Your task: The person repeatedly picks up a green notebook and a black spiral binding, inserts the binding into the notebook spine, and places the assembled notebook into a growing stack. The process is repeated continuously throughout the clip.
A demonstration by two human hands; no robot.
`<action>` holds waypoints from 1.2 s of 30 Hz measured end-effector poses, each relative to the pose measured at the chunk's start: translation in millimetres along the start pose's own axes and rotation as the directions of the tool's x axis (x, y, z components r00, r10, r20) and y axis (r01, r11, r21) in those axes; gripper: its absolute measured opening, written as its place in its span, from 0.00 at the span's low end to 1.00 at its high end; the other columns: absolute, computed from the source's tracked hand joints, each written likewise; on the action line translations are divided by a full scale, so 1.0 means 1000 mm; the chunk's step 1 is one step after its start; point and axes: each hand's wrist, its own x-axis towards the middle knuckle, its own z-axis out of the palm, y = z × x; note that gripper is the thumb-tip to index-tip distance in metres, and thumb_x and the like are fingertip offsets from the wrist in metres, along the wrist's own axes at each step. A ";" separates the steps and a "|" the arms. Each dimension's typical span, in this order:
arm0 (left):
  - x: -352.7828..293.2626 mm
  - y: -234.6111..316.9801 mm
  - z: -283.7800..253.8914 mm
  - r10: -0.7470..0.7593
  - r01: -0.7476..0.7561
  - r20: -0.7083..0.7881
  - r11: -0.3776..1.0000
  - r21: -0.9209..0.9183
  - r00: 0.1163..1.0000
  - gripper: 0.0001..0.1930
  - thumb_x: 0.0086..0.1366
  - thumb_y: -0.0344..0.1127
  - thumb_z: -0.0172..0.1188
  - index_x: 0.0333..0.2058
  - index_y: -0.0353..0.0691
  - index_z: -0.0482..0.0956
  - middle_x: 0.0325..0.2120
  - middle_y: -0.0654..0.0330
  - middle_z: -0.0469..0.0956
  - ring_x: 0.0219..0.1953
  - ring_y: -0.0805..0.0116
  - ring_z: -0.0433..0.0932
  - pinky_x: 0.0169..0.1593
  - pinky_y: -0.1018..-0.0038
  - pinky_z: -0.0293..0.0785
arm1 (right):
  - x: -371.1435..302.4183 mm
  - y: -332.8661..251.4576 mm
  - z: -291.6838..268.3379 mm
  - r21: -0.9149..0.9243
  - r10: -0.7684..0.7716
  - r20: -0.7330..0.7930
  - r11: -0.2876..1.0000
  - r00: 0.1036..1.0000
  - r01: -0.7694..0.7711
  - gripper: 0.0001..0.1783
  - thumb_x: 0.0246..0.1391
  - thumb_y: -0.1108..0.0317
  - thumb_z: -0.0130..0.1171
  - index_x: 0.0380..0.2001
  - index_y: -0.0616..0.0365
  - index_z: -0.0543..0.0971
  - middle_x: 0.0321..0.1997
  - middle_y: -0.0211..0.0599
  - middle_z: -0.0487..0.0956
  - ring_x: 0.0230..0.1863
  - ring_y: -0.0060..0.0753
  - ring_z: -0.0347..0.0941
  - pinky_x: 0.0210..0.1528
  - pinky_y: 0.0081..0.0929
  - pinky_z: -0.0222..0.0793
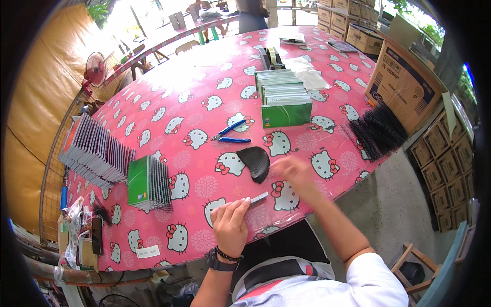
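Observation:
My left hand (230, 225) is closed at the table's near edge, with a short silvery strip (259, 197) sticking out from its fingertips. My right hand (297, 176) is smeared by motion, and whether it holds anything is unclear. Just left of it lies a black, curved, pouch-like piece (254, 163). Blue-handled cutting pliers (232, 134) rest beyond that piece with their handles spread. A row of green-covered notebooks (287, 115) stands on the far side. Another green spiral notebook stack (148, 181) is to the left of my left hand.
Many spiral-bound notebooks (97, 153) lean at the far left. Black spiral coils (377, 130) are heaped at the right edge beside a large carton (404, 82). A tape dispenser (271, 57) stands at the back. A white paper slip (148, 251) lies near the front.

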 end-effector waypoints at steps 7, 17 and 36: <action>0.011 -0.013 -0.012 0.038 -0.037 0.010 0.999 -0.031 0.999 0.16 0.51 0.22 0.60 0.39 0.44 0.83 0.32 0.63 0.80 0.36 0.64 0.76 0.41 0.68 0.67 | 0.048 0.055 -0.211 -0.959 -0.328 -0.273 0.166 0.904 -0.230 0.12 0.52 0.64 0.60 0.37 0.59 0.77 0.40 0.45 0.76 0.46 0.49 0.70 0.47 0.42 0.67; 0.009 -0.024 -0.018 0.039 -0.040 -0.030 0.999 -0.029 0.999 0.16 0.50 0.24 0.61 0.38 0.46 0.84 0.31 0.65 0.79 0.34 0.66 0.75 0.39 0.70 0.66 | 0.042 -0.034 -0.105 -0.561 -0.015 -0.147 0.825 0.989 -0.070 0.16 0.60 0.68 0.51 0.49 0.60 0.75 0.41 0.47 0.79 0.37 0.37 0.76 0.42 0.31 0.70; 0.019 -0.027 -0.006 -0.003 0.003 -0.008 0.997 -0.082 1.000 0.09 0.52 0.32 0.66 0.35 0.46 0.83 0.28 0.67 0.79 0.32 0.67 0.74 0.39 0.70 0.66 | 0.010 -0.036 -0.006 -0.162 -0.048 0.564 0.973 0.824 0.167 0.09 0.53 0.79 0.57 0.38 0.60 0.80 0.34 0.34 0.77 0.34 0.26 0.73 0.35 0.24 0.69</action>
